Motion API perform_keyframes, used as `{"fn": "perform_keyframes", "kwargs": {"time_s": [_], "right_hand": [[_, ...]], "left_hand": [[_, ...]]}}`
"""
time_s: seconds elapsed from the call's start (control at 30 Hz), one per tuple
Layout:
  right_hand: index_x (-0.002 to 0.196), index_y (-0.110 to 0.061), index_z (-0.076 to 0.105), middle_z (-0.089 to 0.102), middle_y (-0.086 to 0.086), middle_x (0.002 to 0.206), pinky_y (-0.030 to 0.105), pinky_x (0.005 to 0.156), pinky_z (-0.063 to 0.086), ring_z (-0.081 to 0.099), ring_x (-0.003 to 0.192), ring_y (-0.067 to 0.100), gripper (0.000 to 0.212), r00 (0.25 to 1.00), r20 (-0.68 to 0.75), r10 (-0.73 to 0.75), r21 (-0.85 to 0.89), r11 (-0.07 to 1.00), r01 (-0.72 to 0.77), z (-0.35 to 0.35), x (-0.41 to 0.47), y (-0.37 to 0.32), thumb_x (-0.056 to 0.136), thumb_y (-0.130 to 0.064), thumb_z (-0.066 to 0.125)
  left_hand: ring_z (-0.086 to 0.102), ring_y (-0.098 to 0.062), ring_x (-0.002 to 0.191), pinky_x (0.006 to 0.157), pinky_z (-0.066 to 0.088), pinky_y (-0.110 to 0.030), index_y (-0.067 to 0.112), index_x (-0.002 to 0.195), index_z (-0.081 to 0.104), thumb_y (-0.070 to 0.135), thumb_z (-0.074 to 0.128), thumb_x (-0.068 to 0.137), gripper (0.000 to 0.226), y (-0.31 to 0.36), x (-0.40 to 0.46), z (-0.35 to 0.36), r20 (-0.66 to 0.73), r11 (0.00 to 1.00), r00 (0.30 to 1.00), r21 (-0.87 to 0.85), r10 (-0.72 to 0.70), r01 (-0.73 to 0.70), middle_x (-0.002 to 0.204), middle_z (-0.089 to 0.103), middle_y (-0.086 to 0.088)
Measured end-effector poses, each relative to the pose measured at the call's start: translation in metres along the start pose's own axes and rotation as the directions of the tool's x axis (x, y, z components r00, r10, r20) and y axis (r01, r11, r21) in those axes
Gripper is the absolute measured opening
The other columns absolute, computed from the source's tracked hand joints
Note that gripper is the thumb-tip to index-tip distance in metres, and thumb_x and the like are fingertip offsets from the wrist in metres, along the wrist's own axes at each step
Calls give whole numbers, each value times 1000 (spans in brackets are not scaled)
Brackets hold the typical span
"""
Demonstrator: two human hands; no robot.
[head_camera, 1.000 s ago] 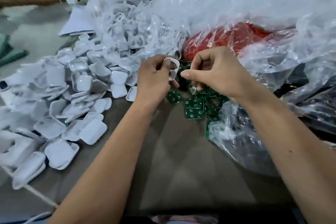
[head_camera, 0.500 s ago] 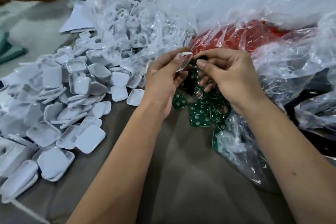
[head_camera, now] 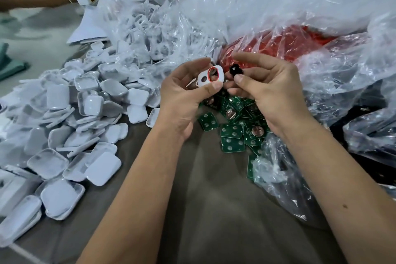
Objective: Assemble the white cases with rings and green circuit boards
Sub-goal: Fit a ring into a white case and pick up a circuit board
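White case (head_camera: 211, 76), a smooth rounded plastic shell with a round hole and a larger opening lined by a thin red ring (head_camera: 213, 74), sits pinched between thumb and fingers of the left hand (head_camera: 184, 94) above the table (head_camera: 214, 210). The right hand (head_camera: 267, 92) pinches a small glossy black part (head_camera: 236, 70) just beside it; its exact shape is hard to make out. Green circuit boards (head_camera: 232, 135), square and dotted with pale pads, lie partly hidden under both hands and crinkled clear plastic bags (head_camera: 278, 17). Loose case shells (head_camera: 75, 124) are heaped at left, cut off by the frame.
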State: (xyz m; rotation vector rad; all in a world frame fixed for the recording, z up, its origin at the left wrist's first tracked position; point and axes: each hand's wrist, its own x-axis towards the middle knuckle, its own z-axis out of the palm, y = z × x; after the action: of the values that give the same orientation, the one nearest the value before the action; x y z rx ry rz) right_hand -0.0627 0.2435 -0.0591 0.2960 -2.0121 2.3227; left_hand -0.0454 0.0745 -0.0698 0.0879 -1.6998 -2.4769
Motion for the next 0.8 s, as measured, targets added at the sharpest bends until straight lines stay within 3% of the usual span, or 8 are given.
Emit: {"fn": "perform_keyframes", "kwargs": {"time_s": [0.17,0.4,0.57,0.63,0.8], "right_hand": [[117,-8,71,80,8,90,28,70,64,80,83,24,31,1000,-16,12,-23,1000,-13,1,0,0,94,11,67],[102,-7,76,81,10,93,27,65,63,79,77,22,18,993,10,121,16,993,-121,-1,0,-1,96,6,65],[102,-4,77,80,13,96,27,65,62,78,81,24,16,983,51,178,59,982,-181,-2,-1,-3,99,1,62],[104,-1,76,80,15,97,27,65,62,77,80,23,14,978,49,201,94,974,-205,-2,-1,-4,99,-3,63],[99,-3,76,80,13,93,26,68,63,74,75,17,13,974,44,224,123,966,-228,0,-2,-7,88,-11,76]], "left_hand": [[74,-16,87,55,59,-27,12,106,72,-10,84,72,42,0,-3,2,81,989,989,77,123,-129,113,73,-16],[74,-17,85,55,59,-29,11,104,72,-10,86,70,42,1,-4,2,109,965,975,159,195,-210,98,75,-10],[75,-26,86,66,64,-50,20,99,74,-1,91,65,43,-1,-3,8,106,896,951,321,290,-309,92,77,-6],[75,-29,87,64,62,-56,21,98,74,2,91,66,42,-2,-4,11,86,893,953,335,290,-302,91,76,-5],[72,-29,77,60,61,-52,27,97,70,12,92,66,41,-4,-5,16,64,809,925,466,374,-359,89,74,0]]}}
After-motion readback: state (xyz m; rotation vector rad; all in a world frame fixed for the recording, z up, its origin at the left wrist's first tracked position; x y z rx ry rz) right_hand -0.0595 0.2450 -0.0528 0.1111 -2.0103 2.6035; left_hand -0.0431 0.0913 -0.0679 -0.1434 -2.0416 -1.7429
